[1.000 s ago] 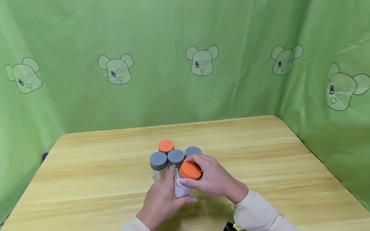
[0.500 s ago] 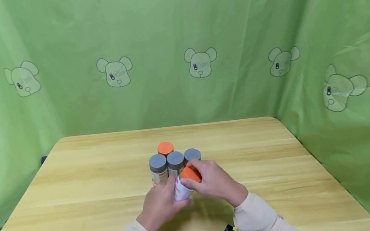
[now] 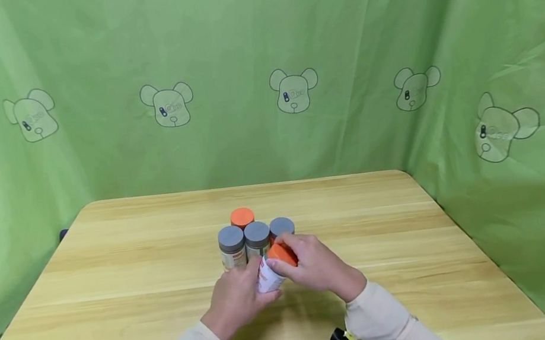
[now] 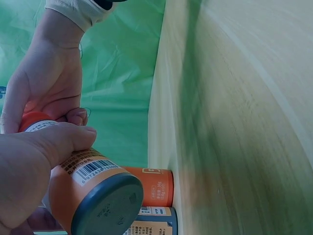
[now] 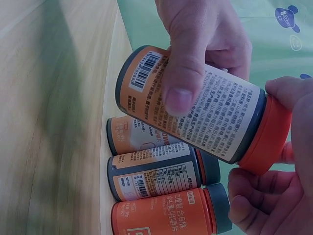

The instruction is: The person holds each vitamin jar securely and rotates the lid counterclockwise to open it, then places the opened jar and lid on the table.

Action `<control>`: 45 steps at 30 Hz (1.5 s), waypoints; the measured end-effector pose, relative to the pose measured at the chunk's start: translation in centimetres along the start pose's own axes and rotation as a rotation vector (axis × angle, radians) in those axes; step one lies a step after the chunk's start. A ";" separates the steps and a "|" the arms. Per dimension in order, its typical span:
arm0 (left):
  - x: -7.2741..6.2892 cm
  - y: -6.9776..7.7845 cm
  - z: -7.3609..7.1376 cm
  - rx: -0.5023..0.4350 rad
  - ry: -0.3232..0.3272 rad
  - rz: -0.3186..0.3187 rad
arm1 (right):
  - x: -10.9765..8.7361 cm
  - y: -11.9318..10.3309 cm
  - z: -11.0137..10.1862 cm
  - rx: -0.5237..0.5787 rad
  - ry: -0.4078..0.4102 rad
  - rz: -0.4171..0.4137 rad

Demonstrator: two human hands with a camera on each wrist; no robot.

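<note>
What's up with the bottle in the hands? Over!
Left hand grips bottle; right hand grips its orange cap. Bottle tilted, cap on. Three grey-capped bottles standing close beyond; nothing seen blocking the hands.

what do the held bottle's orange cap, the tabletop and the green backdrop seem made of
Orange cap: probably plastic, fairly matte, evenly coloured.
Tabletop: wood or wood-look laminate, satin; streaky grain, soft glare.
Green backdrop: fabric or plastic sheet, slight sheen; soft folds, creases.
</note>
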State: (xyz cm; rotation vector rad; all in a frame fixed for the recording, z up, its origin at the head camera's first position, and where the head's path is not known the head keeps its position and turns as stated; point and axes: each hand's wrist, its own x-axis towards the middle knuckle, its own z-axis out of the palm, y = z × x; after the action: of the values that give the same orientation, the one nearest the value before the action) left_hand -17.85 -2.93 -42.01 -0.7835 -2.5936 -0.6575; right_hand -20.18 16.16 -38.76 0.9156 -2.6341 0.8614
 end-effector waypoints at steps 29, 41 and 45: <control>0.2 -0.1 -0.2 -0.003 -0.048 0.015 | -0.3 0.1 -0.3 0.034 -0.089 0.024; 0.2 -0.2 -0.3 -0.007 -0.060 0.030 | -0.4 0.2 -0.4 0.050 -0.107 0.021; 0.2 -0.2 -0.3 -0.013 -0.077 0.020 | -0.4 0.3 -0.3 0.045 -0.110 0.014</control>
State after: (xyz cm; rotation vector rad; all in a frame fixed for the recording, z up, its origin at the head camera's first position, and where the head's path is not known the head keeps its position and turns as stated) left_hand -18.09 -3.11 -41.70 -0.8542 -2.6494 -0.6508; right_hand -20.07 16.79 -38.81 0.9831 -2.7273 0.9024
